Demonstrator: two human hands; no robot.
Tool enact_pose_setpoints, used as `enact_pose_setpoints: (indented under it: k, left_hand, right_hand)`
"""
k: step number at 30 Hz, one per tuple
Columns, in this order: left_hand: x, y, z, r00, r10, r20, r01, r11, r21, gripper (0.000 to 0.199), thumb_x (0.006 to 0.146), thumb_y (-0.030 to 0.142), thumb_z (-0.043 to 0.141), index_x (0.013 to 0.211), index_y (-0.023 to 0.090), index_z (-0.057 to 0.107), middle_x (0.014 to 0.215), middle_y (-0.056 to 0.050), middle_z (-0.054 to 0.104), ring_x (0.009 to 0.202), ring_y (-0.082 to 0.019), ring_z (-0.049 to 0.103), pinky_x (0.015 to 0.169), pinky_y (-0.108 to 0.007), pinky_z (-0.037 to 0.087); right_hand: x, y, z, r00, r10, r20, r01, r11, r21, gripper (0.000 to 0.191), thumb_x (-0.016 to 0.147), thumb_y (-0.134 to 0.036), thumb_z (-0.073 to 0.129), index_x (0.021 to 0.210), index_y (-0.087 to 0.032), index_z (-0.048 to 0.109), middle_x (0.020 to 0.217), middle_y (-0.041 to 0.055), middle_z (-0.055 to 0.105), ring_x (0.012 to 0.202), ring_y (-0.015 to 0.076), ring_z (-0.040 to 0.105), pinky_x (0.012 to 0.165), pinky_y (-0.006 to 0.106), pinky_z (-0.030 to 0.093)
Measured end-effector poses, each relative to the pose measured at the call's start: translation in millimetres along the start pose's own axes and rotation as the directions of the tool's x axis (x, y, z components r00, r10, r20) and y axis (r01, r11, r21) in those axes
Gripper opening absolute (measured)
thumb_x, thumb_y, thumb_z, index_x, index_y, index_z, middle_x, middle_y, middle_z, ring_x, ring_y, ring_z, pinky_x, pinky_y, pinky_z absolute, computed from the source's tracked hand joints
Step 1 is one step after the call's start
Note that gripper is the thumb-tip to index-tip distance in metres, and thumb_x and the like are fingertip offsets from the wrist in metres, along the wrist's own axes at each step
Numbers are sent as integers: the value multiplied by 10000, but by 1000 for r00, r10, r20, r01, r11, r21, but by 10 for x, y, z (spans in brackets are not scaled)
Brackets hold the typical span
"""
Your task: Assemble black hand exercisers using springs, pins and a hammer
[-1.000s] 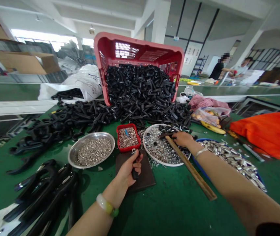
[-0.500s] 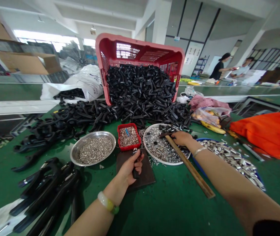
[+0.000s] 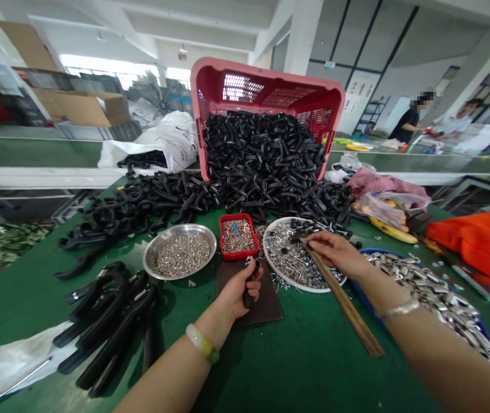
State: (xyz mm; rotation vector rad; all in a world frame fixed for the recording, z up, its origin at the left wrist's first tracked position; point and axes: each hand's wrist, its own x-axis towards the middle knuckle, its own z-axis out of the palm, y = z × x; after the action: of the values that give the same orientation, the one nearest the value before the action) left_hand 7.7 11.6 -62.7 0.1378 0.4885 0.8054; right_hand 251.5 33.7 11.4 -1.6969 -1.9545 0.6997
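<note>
My left hand (image 3: 236, 292) is closed around a small black part (image 3: 249, 297) with a metal tip showing at its top, and it rests over a dark rectangular pad (image 3: 266, 310). My right hand (image 3: 334, 252) grips a wooden-handled hammer (image 3: 345, 307) near its head. The hammer's dark head sits above a white plate (image 3: 279, 276) heaped with metal screws and small black pieces. The handle slants down toward me, its end over the green table (image 3: 305, 367).
A steel bowl (image 3: 154, 252) of small metal rings and a red tray (image 3: 239, 256) of pins stand beyond the pad. A tipped pink crate (image 3: 266, 77) spills black parts. Larger black pieces (image 3: 116, 315) lie left. A blue tray (image 3: 363, 289) holds metal sleeves. Two people (image 3: 438, 117) work far right.
The whole view has swung, so the table and its contents sit further right in the picture. Both hands keep their hold, and the right hand stays above the plate.
</note>
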Motion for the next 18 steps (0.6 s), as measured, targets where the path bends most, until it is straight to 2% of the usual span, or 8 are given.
enact_pose_setpoints:
  k: [1,2,3,5,9,13,15,18]
  left_hand:
    - [-5,5,-6,1000,-18,16,18,1000,-9,197,792,316,561,795,125,513,676,27,538,355,29,320,300,-76,244]
    - [-16,9,-11,999,-35,30,35,999,-15,199,799,321,551,799,125,513,678,25,538,355,27,316,301,-78,241]
    - [-31,11,-16,998,-50,43,51,999,-18,205,804,327,542,802,124,514,678,23,537,355,26,311,300,-80,236]
    - [-71,12,-31,995,-82,63,83,996,-23,240,804,358,531,798,119,514,659,22,525,352,23,304,300,-86,228]
    - [-149,25,-74,990,-99,101,107,992,-71,328,799,432,508,758,106,508,559,37,443,346,15,289,308,-92,225]
    - [-174,68,-93,982,-43,185,59,995,-78,355,819,444,465,713,107,501,499,54,351,342,11,273,318,-88,215]
    - [-170,79,-89,978,-41,206,51,998,-43,361,818,446,464,685,111,498,476,60,319,338,6,269,323,-91,222]
    - [-163,64,-93,978,-16,206,7,999,42,343,805,433,485,666,120,508,447,64,296,325,-7,258,327,-111,231]
  right_hand:
    - [-93,-139,109,998,-39,46,26,968,249,355,829,-432,415,1062,-178,499,720,-8,553,464,64,445,424,194,344]
    - [-173,-277,230,989,-87,116,30,904,427,352,799,-447,470,1025,-179,505,695,-26,527,432,43,404,402,181,318]
    - [-234,-405,352,977,-129,169,16,839,543,346,776,-446,510,994,-177,512,677,-38,509,416,29,379,389,170,298]
    - [-302,-608,561,966,-152,210,-25,752,658,339,749,-435,552,964,-176,518,705,-38,516,409,13,353,375,161,287]
    - [-337,-773,731,964,-95,247,-100,732,674,326,715,-421,592,917,-172,537,722,-34,526,402,11,325,330,149,252]
    - [-422,-829,723,980,-111,167,-33,732,681,276,752,-396,554,926,-183,538,723,-30,532,380,12,355,340,165,288]
    - [-464,-870,728,986,-139,91,48,764,644,223,770,-362,537,913,-192,551,744,-14,567,435,40,445,399,188,361]
    - [-496,-942,759,982,-186,-8,161,828,537,140,775,-294,536,874,-204,576,802,9,617,682,112,576,616,245,460]
